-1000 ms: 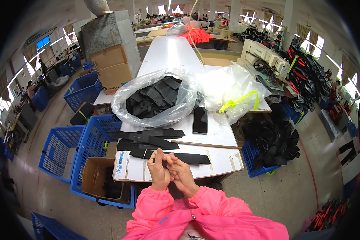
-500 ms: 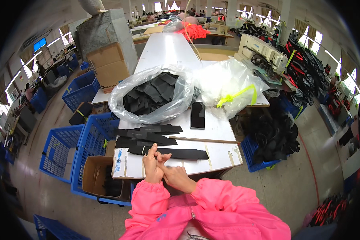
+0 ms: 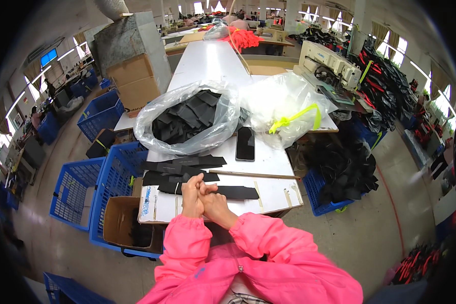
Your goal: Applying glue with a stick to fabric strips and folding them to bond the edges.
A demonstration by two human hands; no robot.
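Over the near edge of the table, my left hand (image 3: 191, 198) and my right hand (image 3: 219, 209) are pressed together. The left fingers point away from me, close together and partly bent. My right fingers close round the left hand; whether anything small lies between them is hidden. Just beyond and beneath the hands are several flat black fabric strips (image 3: 240, 192), some in overlapping stacks, one with a pale band round it. Farther back stands an open clear plastic bag (image 3: 142, 126) full of black fabric pieces (image 3: 187, 119). To its right lies a black phone (image 3: 245, 144).
A thin wooden stick (image 3: 258, 175) lies across the table (image 3: 276, 196). A clear bag with a yellow-green tie (image 3: 294, 120) and a sewing machine (image 3: 332, 63) are at the right. Blue crates (image 3: 76, 192) and a cardboard box (image 3: 117, 220) flank the left; another crate (image 3: 319, 197) holds black pieces.
My clasped hands have shifted slightly away from me over the strips, still together. The whole view has moved a little; the table's things lie as before.
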